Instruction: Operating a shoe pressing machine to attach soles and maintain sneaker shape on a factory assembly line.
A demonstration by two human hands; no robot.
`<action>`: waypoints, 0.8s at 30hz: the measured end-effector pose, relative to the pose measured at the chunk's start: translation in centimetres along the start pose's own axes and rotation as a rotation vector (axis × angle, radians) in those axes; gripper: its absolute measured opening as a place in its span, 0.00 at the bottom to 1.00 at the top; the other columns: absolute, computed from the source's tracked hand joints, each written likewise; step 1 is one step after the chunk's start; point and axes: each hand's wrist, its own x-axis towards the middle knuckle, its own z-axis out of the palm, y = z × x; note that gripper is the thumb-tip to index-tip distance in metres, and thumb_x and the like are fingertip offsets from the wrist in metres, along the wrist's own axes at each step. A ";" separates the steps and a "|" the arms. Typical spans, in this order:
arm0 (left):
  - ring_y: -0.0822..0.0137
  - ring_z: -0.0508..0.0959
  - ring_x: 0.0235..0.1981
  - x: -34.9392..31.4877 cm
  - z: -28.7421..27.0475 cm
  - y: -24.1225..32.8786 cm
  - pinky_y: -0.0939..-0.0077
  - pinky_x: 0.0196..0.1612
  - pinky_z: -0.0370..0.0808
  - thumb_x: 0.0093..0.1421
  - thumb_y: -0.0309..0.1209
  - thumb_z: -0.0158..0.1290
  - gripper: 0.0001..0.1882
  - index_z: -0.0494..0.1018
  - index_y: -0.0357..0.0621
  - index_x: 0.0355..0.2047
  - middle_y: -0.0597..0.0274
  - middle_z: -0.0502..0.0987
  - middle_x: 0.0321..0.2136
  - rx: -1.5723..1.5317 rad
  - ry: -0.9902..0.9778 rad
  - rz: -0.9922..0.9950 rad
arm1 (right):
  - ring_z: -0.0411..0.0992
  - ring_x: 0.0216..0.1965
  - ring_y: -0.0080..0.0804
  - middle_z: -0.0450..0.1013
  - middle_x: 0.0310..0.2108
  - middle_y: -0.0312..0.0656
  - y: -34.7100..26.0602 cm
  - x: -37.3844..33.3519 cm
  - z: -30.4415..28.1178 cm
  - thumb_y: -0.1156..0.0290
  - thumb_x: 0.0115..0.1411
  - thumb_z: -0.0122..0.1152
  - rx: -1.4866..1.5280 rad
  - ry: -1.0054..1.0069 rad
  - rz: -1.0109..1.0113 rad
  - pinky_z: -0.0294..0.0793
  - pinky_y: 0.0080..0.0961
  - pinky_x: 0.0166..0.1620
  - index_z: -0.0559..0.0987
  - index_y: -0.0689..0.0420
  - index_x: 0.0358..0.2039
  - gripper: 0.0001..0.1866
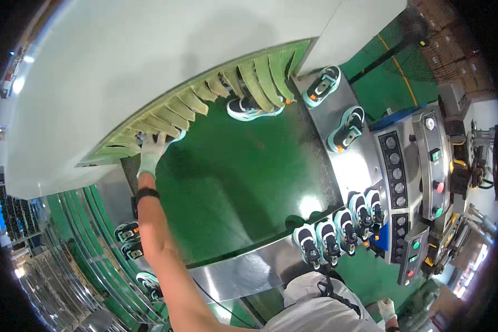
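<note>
My left hand (pixel 152 148), in a pale glove, reaches to the green strip curtain (pixel 174 108) at the left of the machine opening. Its fingers are closed on a shoe (pixel 175 138) with a pale blue sole, which the strips and the hand partly hide. Farther right, a second shoe (pixel 252 113), black and white on a pale blue sole, lies on the green conveyor belt (pixel 238 177), partly under the strips. My right hand (pixel 387 309), also gloved, hangs low at the right, away from the belt. Its fingers look curled in, with nothing visible in them.
Several shoes (pixel 327 242) line the metal front ledge at the right. Two more, one a black shoe (pixel 347 130), rest on the right metal side. Control panels (pixel 395 171) with knobs and buttons stand beyond. At the left is a rack of metal rails (pixel 88 232), with shoes (pixel 131 250) near it.
</note>
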 end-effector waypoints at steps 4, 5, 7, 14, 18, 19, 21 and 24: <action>0.42 0.67 0.58 -0.7 3.7 -0.6 0.58 0.60 0.64 0.66 0.48 0.43 0.28 0.66 0.39 0.56 0.36 0.66 0.57 0.079 0.273 0.014 | 0.63 0.26 0.20 0.66 0.18 0.37 -6.9 1.4 0.6 0.69 0.55 0.55 -0.115 -0.100 -0.175 0.67 0.27 0.30 0.74 0.64 0.25 0.10; 0.43 0.67 0.57 -1.5 4.1 -0.9 0.58 0.60 0.64 0.67 0.48 0.42 0.26 0.67 0.40 0.55 0.38 0.67 0.56 -0.126 0.411 0.121 | 0.64 0.26 0.21 0.65 0.18 0.37 -9.4 2.0 1.1 0.69 0.57 0.54 -0.072 -0.087 -0.173 0.67 0.28 0.31 0.74 0.64 0.26 0.10; 0.44 0.70 0.53 -3.7 3.9 -1.2 0.59 0.57 0.66 0.67 0.47 0.42 0.24 0.71 0.41 0.51 0.43 0.70 0.53 -0.219 0.364 0.145 | 0.64 0.28 0.22 0.69 0.23 0.39 -14.8 3.5 1.1 0.69 0.61 0.54 -0.124 -0.136 -0.336 0.68 0.28 0.33 0.74 0.64 0.32 0.10; 0.50 0.73 0.48 -18.4 1.2 3.9 0.61 0.50 0.71 0.67 0.39 0.44 0.15 0.74 0.42 0.44 0.52 0.74 0.45 -0.209 -0.086 0.401 | 0.69 0.55 0.30 0.71 0.53 0.46 -30.1 3.6 2.5 0.73 0.65 0.53 0.071 -0.327 -0.470 0.64 0.24 0.59 0.66 0.69 0.58 0.23; 0.53 0.76 0.46 -26.8 -2.2 10.0 0.65 0.48 0.73 0.64 0.34 0.47 0.11 0.75 0.45 0.42 0.54 0.76 0.42 -0.236 -0.293 0.498 | 0.66 0.59 0.32 0.67 0.57 0.48 -33.2 0.7 2.4 0.77 0.63 0.54 0.136 -0.427 -0.625 0.62 0.26 0.61 0.63 0.69 0.60 0.26; 0.53 0.77 0.44 -28.4 -3.3 12.1 0.65 0.46 0.74 0.64 0.34 0.48 0.11 0.75 0.45 0.41 0.55 0.76 0.41 -0.202 -0.307 0.575 | 0.65 0.60 0.34 0.66 0.57 0.50 -33.5 -0.2 2.4 0.76 0.62 0.56 0.183 -0.458 -0.639 0.61 0.27 0.62 0.63 0.69 0.60 0.27; 0.53 0.78 0.40 -31.8 -5.5 16.9 0.65 0.42 0.76 0.63 0.33 0.50 0.09 0.75 0.45 0.39 0.56 0.77 0.38 -0.222 -0.341 0.655 | 0.66 0.59 0.35 0.67 0.57 0.51 -34.1 -2.0 2.2 0.75 0.60 0.58 0.110 -0.446 -0.749 0.62 0.28 0.62 0.63 0.69 0.60 0.28; 0.55 0.80 0.35 -35.3 -8.0 26.5 0.65 0.36 0.77 0.61 0.34 0.53 0.08 0.75 0.47 0.38 0.58 0.77 0.36 -0.181 -0.116 1.099 | 0.67 0.58 0.41 0.66 0.56 0.56 -35.0 -4.5 2.2 0.72 0.55 0.64 0.119 -0.389 -0.956 0.63 0.32 0.61 0.62 0.68 0.60 0.34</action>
